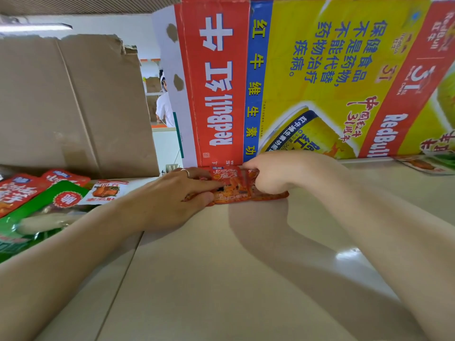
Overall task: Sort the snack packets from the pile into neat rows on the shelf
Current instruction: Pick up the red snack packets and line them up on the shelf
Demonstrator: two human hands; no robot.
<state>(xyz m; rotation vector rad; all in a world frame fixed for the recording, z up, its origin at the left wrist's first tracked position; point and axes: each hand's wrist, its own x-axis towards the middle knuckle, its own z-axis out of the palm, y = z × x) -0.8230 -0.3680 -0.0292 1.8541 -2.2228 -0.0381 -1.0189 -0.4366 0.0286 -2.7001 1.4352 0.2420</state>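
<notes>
Left hand (177,195) presses flat on the red packets (231,190); right hand (278,173) curls over them, grip unclear. Overlapping, they may slide crooked.

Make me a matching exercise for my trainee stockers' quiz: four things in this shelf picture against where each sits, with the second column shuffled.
Things
1. red snack packets
2. green packet
3. plain brown box
4. Red Bull carton

Places
A. far left edge of the view
B. upright at the back, its print turned sideways
C. flat on the shelf, under the left hand and right hand
D. back left, top edge torn

Pairs: 1-C, 2-A, 3-D, 4-B
</notes>
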